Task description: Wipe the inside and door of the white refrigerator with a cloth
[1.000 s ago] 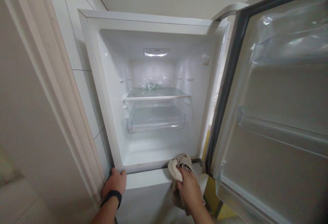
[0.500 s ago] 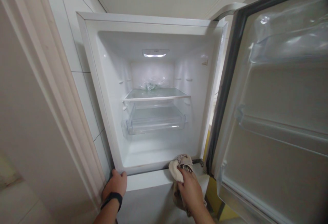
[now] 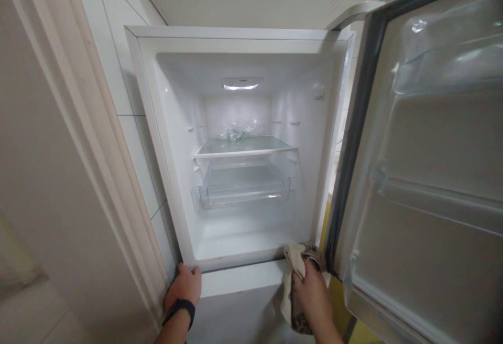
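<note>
An open white fridge compartment (image 3: 165,139) fills the middle of the view. My right hand (image 3: 314,294) is closed on a beige and brown cloth (image 3: 294,262), pressed against the lower right corner of the fridge's front ledge, beside the door hinge. My left hand (image 3: 184,287), with a black wristband, grips the lower left corner of the fridge frame, fingers curled over the edge. Inside are a glass shelf (image 3: 245,147), a clear plastic drawer (image 3: 243,186) below it and a crumpled clear plastic bag (image 3: 233,131) at the back of the shelf.
The fridge door (image 3: 432,176) stands open on the right, with clear plastic door bins. A white tiled wall (image 3: 118,71) and a pale door frame (image 3: 78,124) close in on the left. A lit lamp (image 3: 241,84) sits in the fridge ceiling.
My right hand has slid the cloth to the right along the bottom ledge, up to the hinge corner. My left hand has stayed on the lower left corner.
</note>
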Demonstrator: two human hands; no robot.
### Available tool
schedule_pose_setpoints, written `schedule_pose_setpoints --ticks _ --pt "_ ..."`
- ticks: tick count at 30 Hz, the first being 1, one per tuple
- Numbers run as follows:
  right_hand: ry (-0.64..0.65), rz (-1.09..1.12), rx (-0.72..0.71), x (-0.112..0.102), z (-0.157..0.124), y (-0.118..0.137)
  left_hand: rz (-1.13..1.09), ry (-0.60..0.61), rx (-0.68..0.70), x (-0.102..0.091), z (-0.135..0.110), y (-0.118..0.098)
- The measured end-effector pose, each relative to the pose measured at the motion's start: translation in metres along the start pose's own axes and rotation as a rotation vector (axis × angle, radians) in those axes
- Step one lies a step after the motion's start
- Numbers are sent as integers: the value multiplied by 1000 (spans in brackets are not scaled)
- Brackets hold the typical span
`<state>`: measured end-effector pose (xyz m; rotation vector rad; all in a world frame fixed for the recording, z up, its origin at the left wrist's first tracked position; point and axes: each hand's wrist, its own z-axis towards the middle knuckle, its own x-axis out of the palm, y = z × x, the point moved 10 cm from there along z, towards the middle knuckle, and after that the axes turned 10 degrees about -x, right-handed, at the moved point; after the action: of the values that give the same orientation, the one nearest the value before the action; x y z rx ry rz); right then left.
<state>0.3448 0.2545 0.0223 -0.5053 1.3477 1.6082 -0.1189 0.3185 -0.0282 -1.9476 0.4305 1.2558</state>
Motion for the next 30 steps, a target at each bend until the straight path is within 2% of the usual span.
schedule_pose_setpoints --ticks 3,6,8,10,13,19,21,25,27,30 --pt "34 -33 -115 16 -10 43 9 -4 -10 1 1 1" --pt "120 41 -203 39 -24 86 19 0 -10 2 2 1" --pt "156 108 -257 47 -31 108 25 3 -8 2 2 2" --pt "184 174 -302 50 -36 119 31 5 -4 2 2 3" --pt "210 246 -294 50 -38 111 34 6 3 1 2 4" --pt "191 253 -204 48 -38 57 18 -3 13 0 0 3" --pt "147 233 -182 38 -35 37 14 -9 9 -2 0 2" --pt "-53 120 -41 2 -26 1 20 -9 2 -2 0 2" --pt "-63 68 -16 -3 -23 2 28 -7 -2 -1 0 2" --pt "46 66 -85 13 -26 29 42 -7 -9 -1 0 3"
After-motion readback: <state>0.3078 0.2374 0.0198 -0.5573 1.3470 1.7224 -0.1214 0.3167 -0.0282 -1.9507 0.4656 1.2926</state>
